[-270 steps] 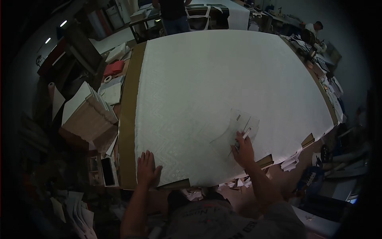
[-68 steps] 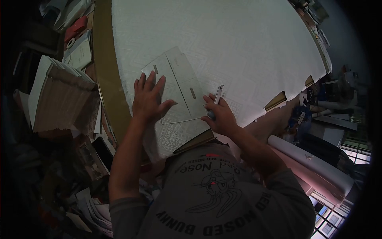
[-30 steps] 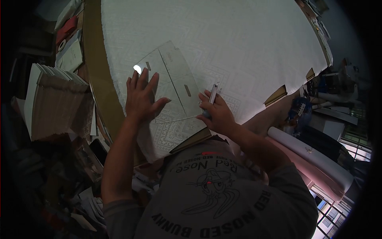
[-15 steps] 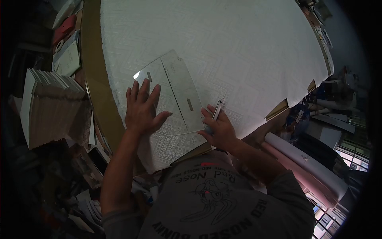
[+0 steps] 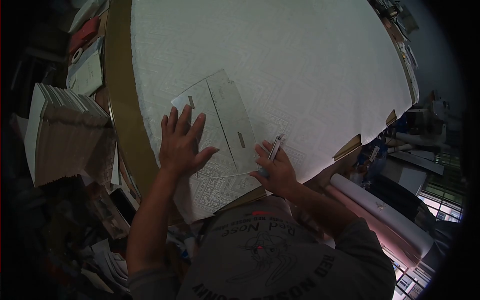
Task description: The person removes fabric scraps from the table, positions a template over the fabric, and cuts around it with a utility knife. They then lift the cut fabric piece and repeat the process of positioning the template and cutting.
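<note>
My left hand [image 5: 181, 144] lies flat with spread fingers on the left part of a clear plastic template [image 5: 226, 115]. A dark line and two small slots mark the template. Under it, white patterned fabric [image 5: 310, 75] is spread over the table. In my right hand [image 5: 278, 172] is a slim silver tool [image 5: 274, 147], with a bluish-grey end near the thumb; I cannot tell its exact kind. The fingers of this hand are curled round the tool, right at the template's lower right edge. Part of the tool is hidden by the fingers.
A brown table border [image 5: 120, 75] shows along the fabric's left edge. Beyond it stands a tall stack of white sheets [image 5: 70, 135], below a roll of tape [image 5: 76, 55] and a red item [image 5: 85, 35]. Large rolls of material [image 5: 382, 210] lie at lower right.
The view has shifted slightly, so the template and fabric sit a little lower and farther right. Both hands keep nearly the same places at the template, the tool still in the right one.
</note>
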`<state>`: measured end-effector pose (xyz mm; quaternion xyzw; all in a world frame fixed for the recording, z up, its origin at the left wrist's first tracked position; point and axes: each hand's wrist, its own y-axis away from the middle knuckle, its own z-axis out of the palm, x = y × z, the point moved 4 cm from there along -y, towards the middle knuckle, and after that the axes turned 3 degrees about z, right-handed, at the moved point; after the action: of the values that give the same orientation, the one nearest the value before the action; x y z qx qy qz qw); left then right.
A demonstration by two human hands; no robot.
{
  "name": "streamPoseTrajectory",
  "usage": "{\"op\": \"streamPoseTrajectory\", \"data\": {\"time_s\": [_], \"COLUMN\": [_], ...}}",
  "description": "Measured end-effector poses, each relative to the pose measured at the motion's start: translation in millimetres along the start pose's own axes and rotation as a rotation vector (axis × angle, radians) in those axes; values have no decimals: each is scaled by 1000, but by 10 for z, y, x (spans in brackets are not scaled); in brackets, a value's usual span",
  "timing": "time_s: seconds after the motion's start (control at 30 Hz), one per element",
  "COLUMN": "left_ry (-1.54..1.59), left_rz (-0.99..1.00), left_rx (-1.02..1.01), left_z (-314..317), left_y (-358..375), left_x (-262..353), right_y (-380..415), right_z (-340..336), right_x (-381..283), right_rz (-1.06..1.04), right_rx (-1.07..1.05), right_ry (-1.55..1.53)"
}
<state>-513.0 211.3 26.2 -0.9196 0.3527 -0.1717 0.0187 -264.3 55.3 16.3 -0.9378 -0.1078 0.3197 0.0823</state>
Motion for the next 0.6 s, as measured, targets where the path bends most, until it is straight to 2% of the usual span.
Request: {"op": "streamPoseTrajectory", "data": {"time_s": [0.6], "left_ry": [7], "left_rz": [-26], "left_rx": [-11], "left_z": [-11], "left_y": [15], "left_x": [10], "right_y": [2], "right_z": [-8], "right_x": [-9], "right_rz": [37], "right_rx": [3], "right_ry": [-44]}}
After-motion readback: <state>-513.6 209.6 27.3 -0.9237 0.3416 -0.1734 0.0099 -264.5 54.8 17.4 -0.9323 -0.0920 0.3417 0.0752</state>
